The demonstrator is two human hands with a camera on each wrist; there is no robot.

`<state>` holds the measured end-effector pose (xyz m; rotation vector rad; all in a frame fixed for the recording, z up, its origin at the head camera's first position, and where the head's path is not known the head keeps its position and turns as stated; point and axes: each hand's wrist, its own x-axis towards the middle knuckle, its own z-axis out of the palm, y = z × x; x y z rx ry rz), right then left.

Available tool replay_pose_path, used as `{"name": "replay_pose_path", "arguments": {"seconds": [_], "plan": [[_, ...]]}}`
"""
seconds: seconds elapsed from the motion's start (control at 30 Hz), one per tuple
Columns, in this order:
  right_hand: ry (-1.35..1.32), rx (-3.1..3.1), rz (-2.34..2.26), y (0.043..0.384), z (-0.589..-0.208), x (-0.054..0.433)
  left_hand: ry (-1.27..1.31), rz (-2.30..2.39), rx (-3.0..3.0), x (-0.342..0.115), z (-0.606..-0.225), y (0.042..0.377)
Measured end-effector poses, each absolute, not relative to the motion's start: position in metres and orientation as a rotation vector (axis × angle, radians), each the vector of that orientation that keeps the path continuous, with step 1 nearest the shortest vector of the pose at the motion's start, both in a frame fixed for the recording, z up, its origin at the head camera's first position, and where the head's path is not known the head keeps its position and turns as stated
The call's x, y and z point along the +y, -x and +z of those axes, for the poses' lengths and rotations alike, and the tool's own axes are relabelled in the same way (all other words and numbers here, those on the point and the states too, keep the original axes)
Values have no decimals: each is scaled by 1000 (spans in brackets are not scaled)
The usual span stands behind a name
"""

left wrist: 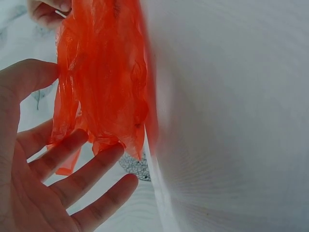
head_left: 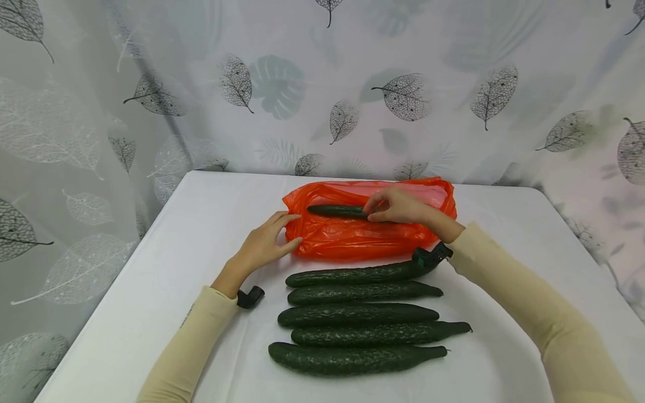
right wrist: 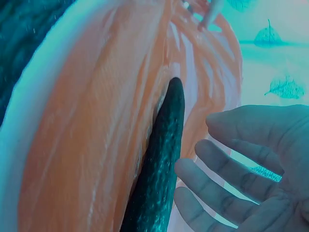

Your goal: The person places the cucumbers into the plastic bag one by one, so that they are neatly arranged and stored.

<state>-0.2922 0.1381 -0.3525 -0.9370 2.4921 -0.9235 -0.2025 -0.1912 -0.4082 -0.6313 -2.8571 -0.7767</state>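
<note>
An orange-red plastic bag (head_left: 347,242) lies crumpled across the back of the table, with a dark green cucumber (head_left: 335,211) lengthwise on it. My right hand (head_left: 395,206) is over the cucumber's right part. In the right wrist view its fingers (right wrist: 207,191) are loosely extended beside the cucumber (right wrist: 161,159), and the thumb stands apart from it. Whether the fingertips touch the skin I cannot tell. At the bag's left end is my left hand (head_left: 259,243), fingers spread and thumb apart, the fingertips (left wrist: 113,151) at the bag's edge (left wrist: 104,96).
Several more cucumbers (head_left: 358,314) lie in a stacked row in front of the bag, roughly parallel. The right wrist camera (head_left: 432,254) hangs over the end of the one nearest the bag. Behind the white-covered table (head_left: 221,201) hangs a leaf-patterned curtain (head_left: 312,84).
</note>
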Motion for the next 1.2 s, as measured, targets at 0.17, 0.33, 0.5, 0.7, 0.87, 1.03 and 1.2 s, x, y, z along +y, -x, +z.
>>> {"name": "replay_pose_path", "arguments": {"seconds": [0.17,0.33,0.5,0.7,0.87,1.03,1.2], "plan": [[972,2461,-947,285,-352,137,637,-772,-2854,-191,-408,203],[1027,2429,-967,278,-351,135,639,-769,-2861,-191,-410,203],[1100,2387,-969,269,-350,134,637,-763,-2862,-191,-410,203],[1083,2372,-949,256,-353,133,640,-761,-2858,-190,-410,203],[1133,2332,-979,246,-357,132,636,-773,-2865,-191,-411,203],[1190,2254,-999,239,-357,132,640,-789,-2868,-191,-413,204],[1194,2217,-997,233,-357,130,646,-793,-2863,-191,-412,204]]}}
